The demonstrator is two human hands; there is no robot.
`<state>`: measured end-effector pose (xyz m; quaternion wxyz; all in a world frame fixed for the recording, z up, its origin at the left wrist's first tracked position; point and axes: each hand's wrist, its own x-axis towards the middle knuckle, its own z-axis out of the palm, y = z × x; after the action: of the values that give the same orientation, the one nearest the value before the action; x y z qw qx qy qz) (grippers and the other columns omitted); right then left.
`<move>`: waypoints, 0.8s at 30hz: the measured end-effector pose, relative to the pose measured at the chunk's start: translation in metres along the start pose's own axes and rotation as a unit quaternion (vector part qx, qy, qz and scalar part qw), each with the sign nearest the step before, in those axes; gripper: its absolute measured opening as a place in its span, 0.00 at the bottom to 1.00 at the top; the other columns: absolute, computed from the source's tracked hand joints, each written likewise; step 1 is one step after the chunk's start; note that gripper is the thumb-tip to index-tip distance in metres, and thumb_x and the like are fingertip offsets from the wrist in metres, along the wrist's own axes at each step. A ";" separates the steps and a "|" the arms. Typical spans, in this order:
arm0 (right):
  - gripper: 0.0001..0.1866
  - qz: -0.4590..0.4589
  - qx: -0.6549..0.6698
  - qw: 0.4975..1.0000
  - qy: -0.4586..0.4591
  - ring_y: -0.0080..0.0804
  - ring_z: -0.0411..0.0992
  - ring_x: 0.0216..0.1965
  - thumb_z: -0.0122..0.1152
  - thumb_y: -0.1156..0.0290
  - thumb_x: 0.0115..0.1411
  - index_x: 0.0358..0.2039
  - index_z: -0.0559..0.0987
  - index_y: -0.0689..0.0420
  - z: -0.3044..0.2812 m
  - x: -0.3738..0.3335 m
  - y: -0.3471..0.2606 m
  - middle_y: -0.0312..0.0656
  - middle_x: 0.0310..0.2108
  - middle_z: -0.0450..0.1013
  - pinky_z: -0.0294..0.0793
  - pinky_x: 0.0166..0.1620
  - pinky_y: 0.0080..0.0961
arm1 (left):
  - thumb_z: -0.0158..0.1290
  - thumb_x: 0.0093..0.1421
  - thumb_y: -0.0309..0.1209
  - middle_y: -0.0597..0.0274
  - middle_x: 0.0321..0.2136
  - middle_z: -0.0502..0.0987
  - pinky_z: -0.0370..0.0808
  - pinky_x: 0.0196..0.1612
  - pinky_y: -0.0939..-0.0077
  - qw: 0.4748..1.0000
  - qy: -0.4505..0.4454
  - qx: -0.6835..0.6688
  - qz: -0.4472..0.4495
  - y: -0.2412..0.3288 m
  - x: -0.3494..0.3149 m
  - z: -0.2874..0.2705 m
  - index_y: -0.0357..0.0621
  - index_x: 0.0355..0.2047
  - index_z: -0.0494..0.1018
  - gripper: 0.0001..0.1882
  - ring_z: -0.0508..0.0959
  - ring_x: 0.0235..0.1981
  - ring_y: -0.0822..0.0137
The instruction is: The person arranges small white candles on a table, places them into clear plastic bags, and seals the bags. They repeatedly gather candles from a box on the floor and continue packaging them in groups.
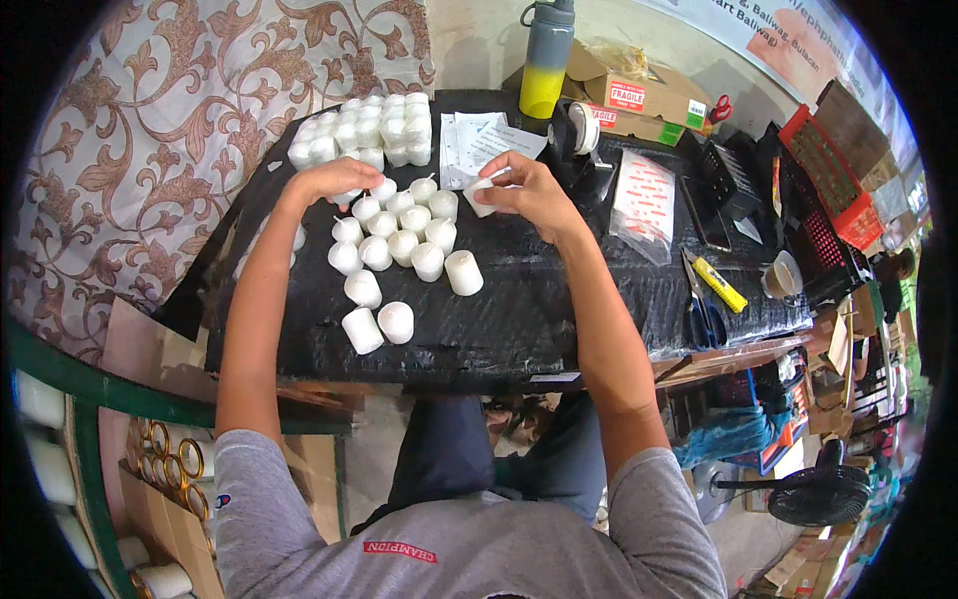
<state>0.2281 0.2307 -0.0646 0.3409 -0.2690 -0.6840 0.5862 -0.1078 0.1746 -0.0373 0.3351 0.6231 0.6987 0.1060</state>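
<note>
Your left hand (pixel 334 180) rests curled, palm down, on the far edge of the cluster of white votive candles (pixel 399 240) on the black-covered desk (pixel 559 309), its fingers bent over one or two of them, though you cannot tell whether they grip. Your right hand (pixel 529 190) pinches a single white candle (pixel 481 196) with narrow fingers, just right of the cluster. Farther right lie a packed block of wrapped candles (pixel 374 128) at the back, white paper slips (pixel 477 145), a grey-and-yellow bottle (pixel 546 60), cardboard boxes with red labels (pixel 639 100), a clear bag of red-printed stickers (pixel 641 195), blue scissors (pixel 704 309) and a yellow cutter (pixel 720 285).
</note>
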 end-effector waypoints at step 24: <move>0.28 -0.084 -0.335 0.938 -0.006 0.43 0.78 0.38 0.77 0.63 0.48 0.44 0.73 0.59 0.056 -0.102 -0.012 0.48 0.35 0.78 0.76 0.42 0.35 | 0.65 0.54 0.32 0.54 0.34 0.83 0.77 0.39 0.68 0.918 0.378 -0.046 0.110 -0.022 -0.078 0.036 0.45 0.42 0.78 0.15 0.82 0.36 0.63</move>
<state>0.2476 0.1158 -0.0730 0.2745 -0.3059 -0.8628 0.2942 -0.1039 0.0871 -0.0503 0.0607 0.5937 0.6948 0.4013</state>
